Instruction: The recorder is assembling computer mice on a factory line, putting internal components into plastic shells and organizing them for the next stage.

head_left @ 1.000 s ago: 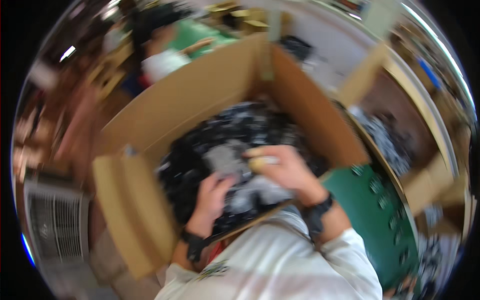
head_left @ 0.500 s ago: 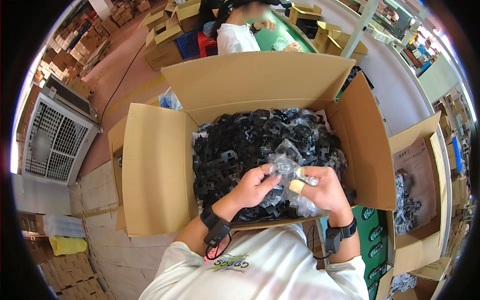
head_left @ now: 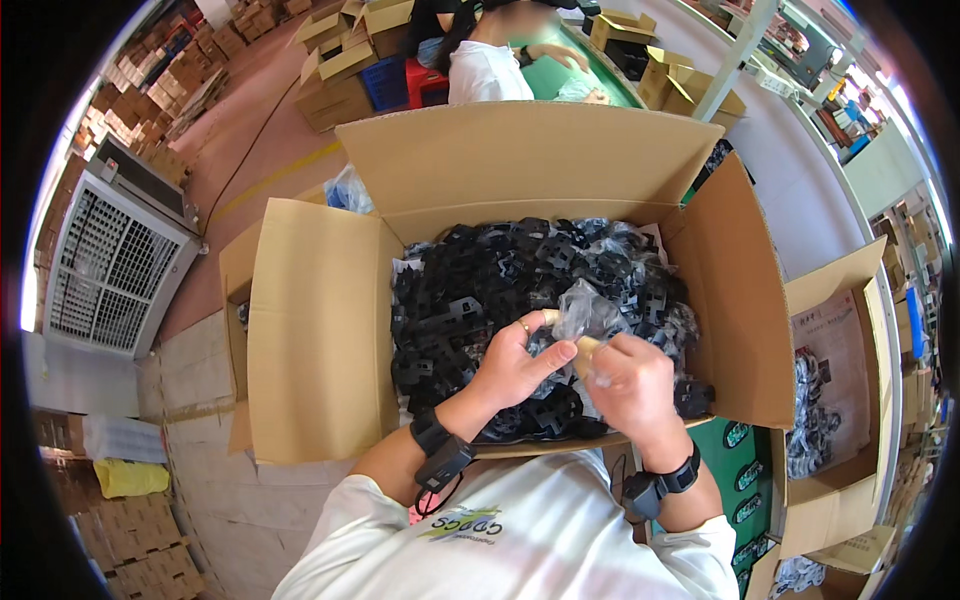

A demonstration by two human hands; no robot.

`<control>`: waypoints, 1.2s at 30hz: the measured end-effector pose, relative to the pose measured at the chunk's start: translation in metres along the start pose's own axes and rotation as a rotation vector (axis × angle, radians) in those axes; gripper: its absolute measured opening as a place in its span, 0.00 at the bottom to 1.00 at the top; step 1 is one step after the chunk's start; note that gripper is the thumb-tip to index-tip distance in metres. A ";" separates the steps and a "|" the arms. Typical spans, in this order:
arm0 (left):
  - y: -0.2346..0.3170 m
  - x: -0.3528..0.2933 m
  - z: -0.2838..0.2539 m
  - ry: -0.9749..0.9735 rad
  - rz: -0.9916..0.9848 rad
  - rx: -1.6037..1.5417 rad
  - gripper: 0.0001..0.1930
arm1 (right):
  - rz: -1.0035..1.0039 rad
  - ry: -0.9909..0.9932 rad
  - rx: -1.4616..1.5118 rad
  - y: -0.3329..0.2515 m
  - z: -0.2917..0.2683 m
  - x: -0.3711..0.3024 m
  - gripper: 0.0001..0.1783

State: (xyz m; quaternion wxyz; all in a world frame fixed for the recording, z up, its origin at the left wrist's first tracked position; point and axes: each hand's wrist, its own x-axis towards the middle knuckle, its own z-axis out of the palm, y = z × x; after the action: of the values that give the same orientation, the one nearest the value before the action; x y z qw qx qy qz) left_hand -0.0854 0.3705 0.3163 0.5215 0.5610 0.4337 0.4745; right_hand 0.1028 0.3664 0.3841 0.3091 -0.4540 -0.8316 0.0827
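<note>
Over a large open cardboard box [head_left: 325,335], both my hands work at a clear plastic bag [head_left: 588,312]. My left hand [head_left: 510,368] pinches the bag's left side, its thumb stretched toward the other hand. The fingers of my right hand [head_left: 636,385] are curled closed on the lower part of the bag, somewhat smeared by motion. Beige wraps cover some fingertips on both hands. Whatever the bag contains, if anything, I cannot make out. Beneath my hands, the box is filled with black plastic parts [head_left: 450,275], several of them in clear bags.
At the right stands another open carton [head_left: 835,500] with bagged parts in it. A green surface [head_left: 715,455] with dark parts lies beside my right forearm. Across the box a person in a white top [head_left: 490,70] sits at a green table. A grey vented unit [head_left: 115,265] stands left.
The bag, bunched between my hands before, now stands more spread out above them. My right hand has turned and closed further, moving slightly down. The whole view has shifted a little.
</note>
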 end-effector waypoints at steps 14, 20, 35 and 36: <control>-0.001 0.005 -0.011 0.170 -0.150 -0.629 0.13 | 0.571 0.067 0.459 0.025 0.000 -0.014 0.08; -0.001 0.000 -0.001 0.034 -0.118 -0.484 0.13 | 0.550 -0.134 0.912 0.018 0.000 -0.002 0.11; 0.010 -0.007 -0.022 0.247 -0.036 0.032 0.10 | 0.757 -0.221 1.226 0.012 -0.031 0.014 0.25; 0.009 -0.008 -0.025 0.310 -0.056 0.035 0.10 | 0.698 -0.213 1.117 0.019 -0.017 0.018 0.20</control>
State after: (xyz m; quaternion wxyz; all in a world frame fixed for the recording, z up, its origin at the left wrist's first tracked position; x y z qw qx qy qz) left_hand -0.1117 0.3658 0.3250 0.4516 0.4778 0.5328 0.5328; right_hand 0.1192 0.3890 0.3979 0.3691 -0.4576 -0.4940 0.6406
